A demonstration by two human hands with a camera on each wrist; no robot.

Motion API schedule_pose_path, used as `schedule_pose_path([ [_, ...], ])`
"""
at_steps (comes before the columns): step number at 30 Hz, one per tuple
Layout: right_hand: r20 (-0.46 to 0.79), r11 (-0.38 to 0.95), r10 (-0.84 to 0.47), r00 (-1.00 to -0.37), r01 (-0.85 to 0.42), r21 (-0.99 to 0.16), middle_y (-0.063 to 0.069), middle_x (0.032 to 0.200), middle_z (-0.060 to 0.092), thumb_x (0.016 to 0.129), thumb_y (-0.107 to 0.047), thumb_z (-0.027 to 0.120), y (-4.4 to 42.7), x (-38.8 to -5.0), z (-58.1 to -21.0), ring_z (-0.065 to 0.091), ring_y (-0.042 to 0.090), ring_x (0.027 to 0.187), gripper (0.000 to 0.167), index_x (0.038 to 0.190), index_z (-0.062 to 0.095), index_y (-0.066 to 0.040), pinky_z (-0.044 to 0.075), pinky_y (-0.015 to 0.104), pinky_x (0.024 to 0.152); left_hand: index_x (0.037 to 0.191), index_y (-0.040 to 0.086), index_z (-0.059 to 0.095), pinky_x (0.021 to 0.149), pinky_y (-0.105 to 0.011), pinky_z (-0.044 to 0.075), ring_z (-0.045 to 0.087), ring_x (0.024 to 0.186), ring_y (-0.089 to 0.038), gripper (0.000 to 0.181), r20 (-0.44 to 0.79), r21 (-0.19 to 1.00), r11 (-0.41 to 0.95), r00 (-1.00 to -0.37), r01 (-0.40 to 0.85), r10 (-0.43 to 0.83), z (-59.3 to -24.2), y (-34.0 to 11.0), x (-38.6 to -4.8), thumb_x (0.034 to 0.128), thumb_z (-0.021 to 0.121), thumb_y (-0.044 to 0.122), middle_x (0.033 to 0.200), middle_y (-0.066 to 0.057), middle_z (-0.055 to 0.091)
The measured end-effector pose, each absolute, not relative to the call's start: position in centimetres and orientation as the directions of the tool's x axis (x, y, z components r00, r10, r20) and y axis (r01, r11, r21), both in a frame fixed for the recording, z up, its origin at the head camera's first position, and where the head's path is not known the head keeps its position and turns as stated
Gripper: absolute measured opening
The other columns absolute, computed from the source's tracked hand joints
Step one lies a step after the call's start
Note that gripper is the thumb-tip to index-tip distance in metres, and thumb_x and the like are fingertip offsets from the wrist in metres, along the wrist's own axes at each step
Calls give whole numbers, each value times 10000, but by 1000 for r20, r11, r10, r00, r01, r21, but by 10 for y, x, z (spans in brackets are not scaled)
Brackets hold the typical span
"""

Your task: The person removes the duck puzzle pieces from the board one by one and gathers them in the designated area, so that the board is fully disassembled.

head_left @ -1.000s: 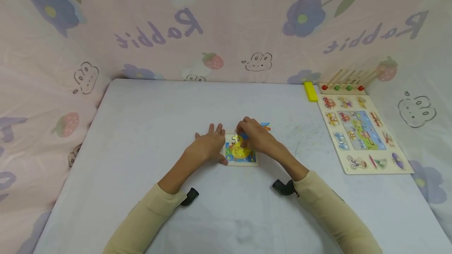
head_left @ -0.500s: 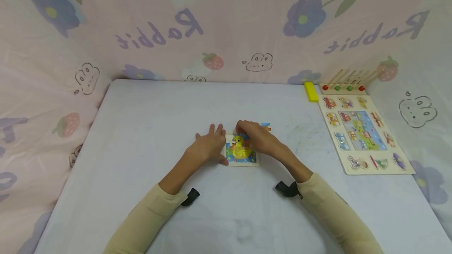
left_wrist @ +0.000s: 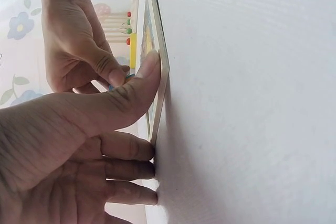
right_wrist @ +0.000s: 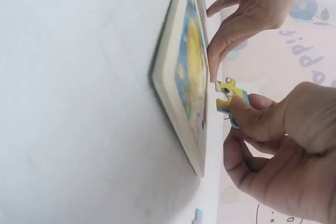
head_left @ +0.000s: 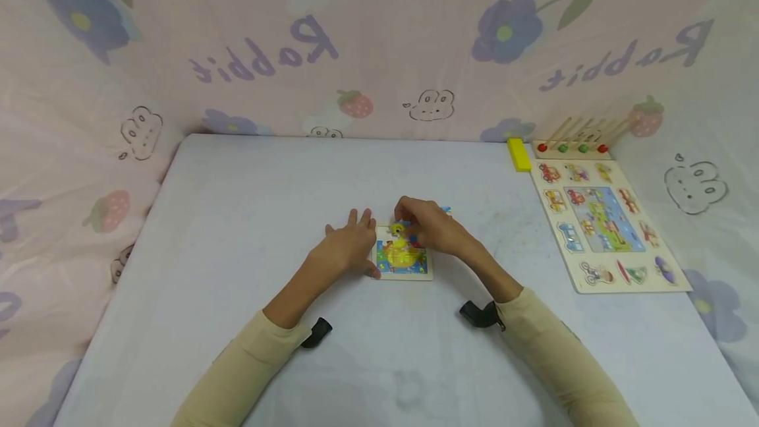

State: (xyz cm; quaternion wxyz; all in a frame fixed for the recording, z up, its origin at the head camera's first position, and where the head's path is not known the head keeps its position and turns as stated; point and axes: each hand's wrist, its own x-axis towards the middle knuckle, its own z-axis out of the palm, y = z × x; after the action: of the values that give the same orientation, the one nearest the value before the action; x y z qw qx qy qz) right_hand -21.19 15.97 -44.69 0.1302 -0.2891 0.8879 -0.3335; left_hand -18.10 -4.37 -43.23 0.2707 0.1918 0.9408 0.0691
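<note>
Here, on the white tabletop point(head_left: 267, 196), the left hand point(head_left: 344, 246), unclenched, is bracing the duck jigsaw board point(right_wrist: 169, 51). Over the board's far side, the right hand point(head_left: 437, 226) is pinching the duck-head piece point(right_wrist: 229, 89); seating it well is probably calling for square alignment, then gentle pressure.

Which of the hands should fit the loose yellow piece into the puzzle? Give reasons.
The right hand seems better placed: it pinches the yellow piece over the puzzle, while the left hand rests its thumb on the puzzle's edge.
</note>
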Motion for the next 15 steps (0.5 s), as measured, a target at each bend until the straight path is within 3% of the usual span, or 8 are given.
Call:
schedule_pose_path([
  [8,-32,617,-567,-823,-398,-678,113,1046,699,914,160,623,171,-214,-440,609,249,948,251,1091,636,-17,560,405,902,1626,-10,296,1153,-769,339,133,1637,-417,1073,-475,243,918,-786,315,395,-432,-44,-182,833,883,412,1757,-188,146],
  [15,-15,640,-511,-860,-368,-675,141,1055,722,936,103,666,196,-218,-430,605,248,899,195,1090,680,-15,544,337,805,1629,-4,293,1156,-759,343,139,1638,-407,1081,-471,234,920,-791,315,391,-430,-44,-180,827,886,413,1757,-178,154],
])
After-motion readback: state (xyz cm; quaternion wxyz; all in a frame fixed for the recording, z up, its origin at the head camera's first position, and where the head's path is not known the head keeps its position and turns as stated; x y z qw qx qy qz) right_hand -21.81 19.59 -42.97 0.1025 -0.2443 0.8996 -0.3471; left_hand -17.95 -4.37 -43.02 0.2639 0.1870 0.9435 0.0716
